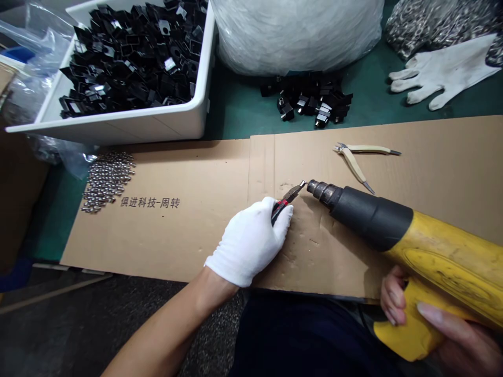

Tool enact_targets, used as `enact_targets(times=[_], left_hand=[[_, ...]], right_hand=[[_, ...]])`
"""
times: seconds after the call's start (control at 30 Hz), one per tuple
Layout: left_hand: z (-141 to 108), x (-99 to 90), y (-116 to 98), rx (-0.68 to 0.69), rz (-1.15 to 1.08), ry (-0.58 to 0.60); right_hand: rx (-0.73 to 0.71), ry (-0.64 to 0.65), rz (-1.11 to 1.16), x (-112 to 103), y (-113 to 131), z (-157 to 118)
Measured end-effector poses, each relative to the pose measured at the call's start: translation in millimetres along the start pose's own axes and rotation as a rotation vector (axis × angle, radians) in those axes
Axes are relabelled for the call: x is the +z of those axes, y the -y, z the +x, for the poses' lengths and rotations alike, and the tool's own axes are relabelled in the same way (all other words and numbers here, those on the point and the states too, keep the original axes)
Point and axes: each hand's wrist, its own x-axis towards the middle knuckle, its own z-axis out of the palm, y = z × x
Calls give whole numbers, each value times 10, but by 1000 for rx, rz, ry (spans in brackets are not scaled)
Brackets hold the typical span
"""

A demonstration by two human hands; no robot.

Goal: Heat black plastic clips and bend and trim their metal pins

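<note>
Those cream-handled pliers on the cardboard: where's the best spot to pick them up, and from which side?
Grip the cream handles of the pliers just behind the metal joint, coming down from above on the far side. They lie flat on the cardboard, handles splayed, and that side probably stays clear of the heat gun.
</note>
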Motion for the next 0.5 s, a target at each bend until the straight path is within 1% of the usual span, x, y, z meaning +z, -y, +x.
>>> enact_targets(times=[0.07, 0.1, 0.2, 0.3, 0.43, 0.5], left_hand=[[-6, 6, 7, 1, -5, -6], [-7, 9, 11, 0, -8, -7], [-6, 15, 16, 1, -16, -9], [-3, 13, 14, 0, -16, -7], [-3, 3, 7, -9, -8, -4], [-3, 1, 4, -6, -7, -4]], right_hand=[[18, 94, 60, -59, -42, 6], [27, 118, 96, -81, -55, 10], [26, 88, 133, -91, -55, 24], [36, 70, 188, -33, -17, 35], [67, -33, 237, 38, 9, 35], [85, -41, 253, 45, 4, 32]])
